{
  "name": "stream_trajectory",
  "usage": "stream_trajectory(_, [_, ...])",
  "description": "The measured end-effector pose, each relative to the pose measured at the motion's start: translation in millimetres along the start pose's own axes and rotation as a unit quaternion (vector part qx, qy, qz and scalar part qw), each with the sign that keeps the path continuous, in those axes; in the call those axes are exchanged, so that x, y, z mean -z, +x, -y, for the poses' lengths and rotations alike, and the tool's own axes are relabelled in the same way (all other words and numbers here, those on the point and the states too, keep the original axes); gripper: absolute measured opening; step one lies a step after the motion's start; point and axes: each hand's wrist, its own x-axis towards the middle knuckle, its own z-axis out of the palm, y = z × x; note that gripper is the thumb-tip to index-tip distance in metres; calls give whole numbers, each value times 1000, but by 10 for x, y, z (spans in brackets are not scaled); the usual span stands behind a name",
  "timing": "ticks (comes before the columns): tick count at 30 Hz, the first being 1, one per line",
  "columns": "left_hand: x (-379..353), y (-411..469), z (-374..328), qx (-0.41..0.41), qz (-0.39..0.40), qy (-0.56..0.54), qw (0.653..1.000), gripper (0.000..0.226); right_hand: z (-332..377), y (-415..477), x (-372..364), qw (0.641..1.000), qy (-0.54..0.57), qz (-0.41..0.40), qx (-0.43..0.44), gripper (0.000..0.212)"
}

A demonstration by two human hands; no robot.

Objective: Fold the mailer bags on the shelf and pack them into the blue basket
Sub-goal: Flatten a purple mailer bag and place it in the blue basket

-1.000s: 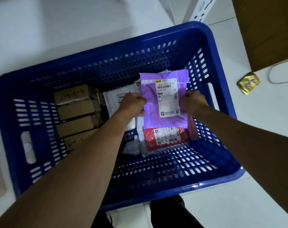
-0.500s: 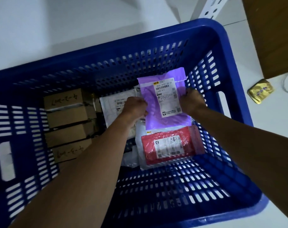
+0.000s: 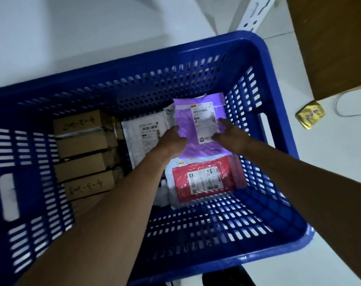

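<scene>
Purple plastic mailer bag with white label (image 3: 202, 129): folded, low in blue slotted plastic basket (image 3: 134, 60), far right corner, on top of other bags.
Red mailer bag (image 3: 206, 178) just nearer, white mailer bag (image 3: 142, 137) beside at left.
Step, likely: setting bag down, nearly done.
Right hand (image 3: 229, 134): fingers spread, loose at bag's right edge.
Left hand (image 3: 171, 139) at left edge; blurred, cannot tell grip.
Next: release, lift hands straight up.
Right wall close to right hand; brown cardboard boxes (image 3: 82, 145) line left side; room above and toward near wall.

Left hand (image 3: 171, 139) and right hand (image 3: 231, 135) have uncurled, laying the purple mailer (image 3: 204, 149) down.
</scene>
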Motion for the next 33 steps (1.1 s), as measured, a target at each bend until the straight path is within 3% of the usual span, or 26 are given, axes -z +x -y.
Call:
stream_trajectory(7, [-49,17,-24,-89,8,38,995,61,18,166,-132,993,-106,-27,45,74])
stream_trajectory(13, [-210,200,9,-152,-37,196,968,69,-60,481,-251,982,-169,-36,77,75])
stream_trajectory(16, [-283,358,47,-212,-72,221,949,67,-191,590,-315,943,-250,-98,197,67])
stream_trajectory(19, [-360,527,118,-305,-123,238,914,61,-272,684,-398,871,-330,-160,327,52])
stream_trajectory(22, [-458,636,180,-357,-160,239,889,55,-276,730,-485,810,-382,-212,392,44])
stream_trajectory(27, [-536,797,308,-384,-184,253,869,56,-265,813,-558,854,-310,-197,369,49])
stream_trajectory(29, [-578,850,321,-384,-193,261,865,58,-338,919,-599,848,-309,-200,381,50])
stream_trajectory(33, [-670,953,411,-384,-199,284,856,58,-335,1020,-562,869,-277,-224,345,56])
